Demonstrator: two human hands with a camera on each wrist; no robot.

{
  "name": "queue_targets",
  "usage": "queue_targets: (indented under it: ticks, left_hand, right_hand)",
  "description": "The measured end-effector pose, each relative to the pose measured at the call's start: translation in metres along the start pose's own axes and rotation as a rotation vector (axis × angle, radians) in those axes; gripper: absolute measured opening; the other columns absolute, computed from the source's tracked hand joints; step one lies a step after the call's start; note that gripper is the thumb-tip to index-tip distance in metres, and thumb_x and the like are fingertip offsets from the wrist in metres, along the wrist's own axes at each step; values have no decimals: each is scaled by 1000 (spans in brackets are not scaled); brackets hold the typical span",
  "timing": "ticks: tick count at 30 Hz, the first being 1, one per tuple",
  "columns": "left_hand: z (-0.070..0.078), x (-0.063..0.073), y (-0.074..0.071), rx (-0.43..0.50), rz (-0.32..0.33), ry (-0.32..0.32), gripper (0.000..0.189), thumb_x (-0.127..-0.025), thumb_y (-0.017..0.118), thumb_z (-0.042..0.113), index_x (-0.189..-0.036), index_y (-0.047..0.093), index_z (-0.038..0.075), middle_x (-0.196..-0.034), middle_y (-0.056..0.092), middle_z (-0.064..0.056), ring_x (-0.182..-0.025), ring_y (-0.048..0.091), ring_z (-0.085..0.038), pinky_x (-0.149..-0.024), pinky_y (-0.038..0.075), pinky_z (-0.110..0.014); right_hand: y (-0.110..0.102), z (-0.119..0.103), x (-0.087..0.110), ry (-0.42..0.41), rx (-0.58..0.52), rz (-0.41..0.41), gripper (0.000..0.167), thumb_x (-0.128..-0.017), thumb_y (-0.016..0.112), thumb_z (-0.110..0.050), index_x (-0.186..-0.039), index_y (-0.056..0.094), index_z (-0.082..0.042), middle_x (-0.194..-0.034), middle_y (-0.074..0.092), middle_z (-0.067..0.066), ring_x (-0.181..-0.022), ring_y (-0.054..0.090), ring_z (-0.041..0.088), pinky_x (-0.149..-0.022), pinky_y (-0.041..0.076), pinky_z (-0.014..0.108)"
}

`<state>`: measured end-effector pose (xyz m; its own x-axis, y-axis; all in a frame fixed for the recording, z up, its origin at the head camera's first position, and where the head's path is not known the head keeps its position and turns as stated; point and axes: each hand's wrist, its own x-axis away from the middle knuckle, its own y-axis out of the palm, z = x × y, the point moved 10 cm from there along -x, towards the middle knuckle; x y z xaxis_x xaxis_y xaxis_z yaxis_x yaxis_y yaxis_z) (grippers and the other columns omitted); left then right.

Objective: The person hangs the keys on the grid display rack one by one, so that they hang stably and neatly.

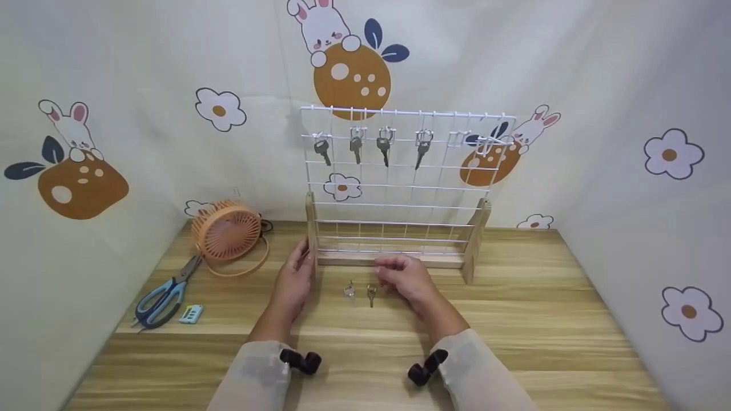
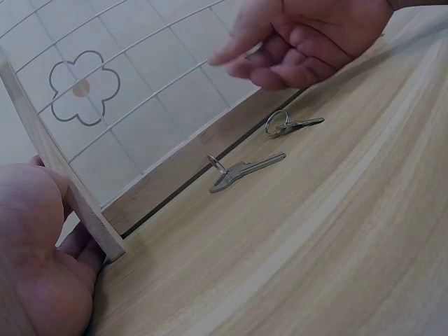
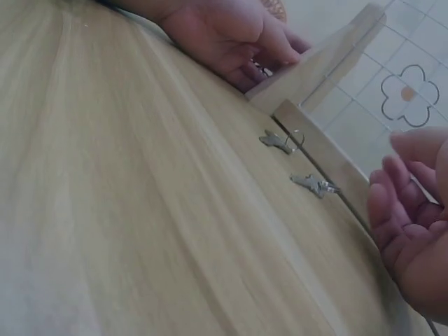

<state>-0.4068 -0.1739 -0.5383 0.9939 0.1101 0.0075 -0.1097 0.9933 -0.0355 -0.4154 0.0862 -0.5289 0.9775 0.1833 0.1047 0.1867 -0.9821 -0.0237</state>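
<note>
A white wire grid rack (image 1: pixel 394 206) with wooden legs stands on the table. My left hand (image 1: pixel 295 282) is at its left wooden leg (image 2: pixel 59 164), thumb against the front edge and fingers reaching along the outer side, partly hidden. My right hand (image 1: pixel 406 278) hovers before the rack's wooden base bar, its fingers loosely bent and holding nothing. Between the hands, two keys lie on the table, each with a ring: the left key (image 2: pixel 245 170) and the right key (image 2: pixel 301 125). Several more keys hang from hooks on the upper grid, one a dark key (image 1: pixel 383 151) near the middle.
At left on the table (image 1: pixel 571 342) stand an orange fan (image 1: pixel 231 233), blue-handled scissors (image 1: pixel 163 301) and a small light-blue item (image 1: pixel 191 314). Bare white hooks (image 1: pixel 485 144) hang at the grid's upper right. A patterned cloth (image 1: pixel 617 228) surrounds the table behind and at the sides.
</note>
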Motion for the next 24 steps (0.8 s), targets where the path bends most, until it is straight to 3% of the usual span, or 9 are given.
queue_targets:
  ticks: [3, 9, 16, 24]
  left_hand:
    - [-2, 0, -1, -7, 6, -5, 56, -115, 51, 30, -169, 35, 23, -175, 36, -6, -164, 30, -27, -136, 28, -45]
    - [0, 2, -1, -7, 15, 0, 56, -115, 51, 28, -168, 36, 23, -175, 37, -6, -164, 31, -28, -135, 30, -44]
    - [2, 2, 1, 22, 4, 14, 55, -116, 49, 26, -169, 35, 21, -175, 36, -7, -164, 32, -28, -135, 31, -45]
    - [1, 2, 1, 32, -4, 5, 56, -116, 48, 26, -170, 32, 20, -176, 34, -8, -164, 30, -28, -135, 30, -45]
  right_hand:
    - [4, 6, 0, 10, 52, -45, 33, -95, 77, -5, -124, 72, 8, -105, 79, 16, -83, 73, 16, -73, 65, 28]
    - [9, 8, 1, -18, 212, -93, 32, -90, 82, -4, -120, 76, 4, -110, 79, 15, -90, 73, 12, -81, 66, 25]
    - [18, 0, 5, -119, 466, -146, 30, -87, 88, -11, -116, 79, -5, -105, 78, 9, -88, 64, 10, -80, 55, 21]
    - [21, -3, 8, -132, 538, -147, 15, -93, 82, -10, -108, 83, -11, -99, 79, 3, -87, 65, 9, -80, 55, 23]
